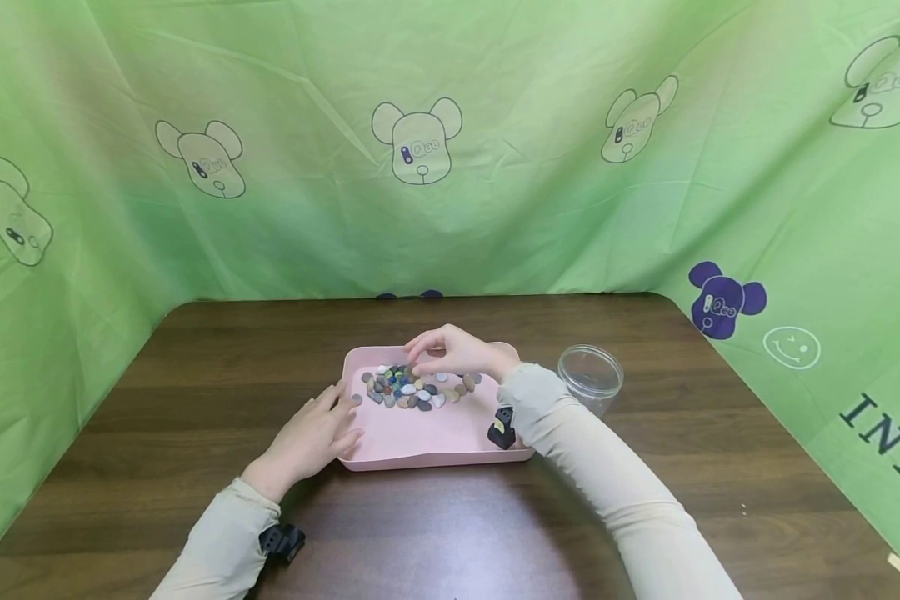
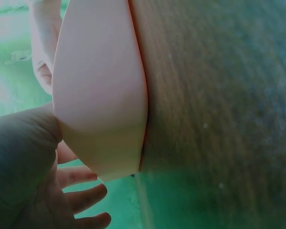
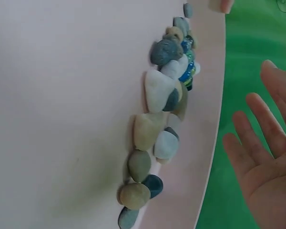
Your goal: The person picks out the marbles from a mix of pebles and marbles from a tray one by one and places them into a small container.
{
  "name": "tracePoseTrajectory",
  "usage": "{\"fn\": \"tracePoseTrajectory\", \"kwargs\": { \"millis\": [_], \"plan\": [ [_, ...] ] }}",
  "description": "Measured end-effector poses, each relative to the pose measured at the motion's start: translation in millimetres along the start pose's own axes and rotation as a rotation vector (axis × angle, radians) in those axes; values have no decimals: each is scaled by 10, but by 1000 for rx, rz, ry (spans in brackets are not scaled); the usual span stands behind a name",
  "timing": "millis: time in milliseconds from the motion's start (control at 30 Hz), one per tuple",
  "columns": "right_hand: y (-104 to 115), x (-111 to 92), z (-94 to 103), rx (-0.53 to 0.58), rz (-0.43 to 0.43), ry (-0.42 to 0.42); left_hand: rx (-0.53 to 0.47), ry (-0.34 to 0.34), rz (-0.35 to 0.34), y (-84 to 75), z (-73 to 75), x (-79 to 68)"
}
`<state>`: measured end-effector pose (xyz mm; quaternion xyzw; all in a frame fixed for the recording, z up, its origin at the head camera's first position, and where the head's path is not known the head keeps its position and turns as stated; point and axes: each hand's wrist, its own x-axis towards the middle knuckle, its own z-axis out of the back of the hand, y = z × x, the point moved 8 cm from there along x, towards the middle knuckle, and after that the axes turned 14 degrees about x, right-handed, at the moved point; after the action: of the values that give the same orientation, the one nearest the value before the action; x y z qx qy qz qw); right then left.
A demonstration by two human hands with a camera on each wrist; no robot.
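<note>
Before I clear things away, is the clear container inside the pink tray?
No, the clear container stands on the table, right of the pink tray.

Right fingers [image 3: 267, 125] extended | pebbles [image 3: 148, 131] on pale tray [image 3: 62, 95] | green cloth [image 3: 245, 38]

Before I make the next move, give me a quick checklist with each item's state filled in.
1. Tray flat on the table: ok.
2. Left hand at the tray's left rim: ok, fingers extended.
3. Right hand above the tray: ok, near the heap of stones.
4. Right fingertips free of any stone or bead: cannot tell, the hand hides what is under them.
5. Beads separate from the stones: not ok, they lie in among them.
6. Clear jar open: cannot tell, though it stands right of the tray.
</note>
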<state>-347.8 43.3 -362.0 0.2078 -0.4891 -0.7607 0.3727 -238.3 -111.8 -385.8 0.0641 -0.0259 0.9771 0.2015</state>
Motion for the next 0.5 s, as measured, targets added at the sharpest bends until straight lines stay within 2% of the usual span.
{"fn": "tracePoseTrajectory", "kwargs": {
  "millis": [267, 500],
  "plan": [
    [-104, 72, -109, -14, -44, 7, -19, 21, 13, 5, -19, 2],
    [-161, 117, -200, -77, -66, 18, -7, 1, 3, 5, -6, 5]
  ]
}}
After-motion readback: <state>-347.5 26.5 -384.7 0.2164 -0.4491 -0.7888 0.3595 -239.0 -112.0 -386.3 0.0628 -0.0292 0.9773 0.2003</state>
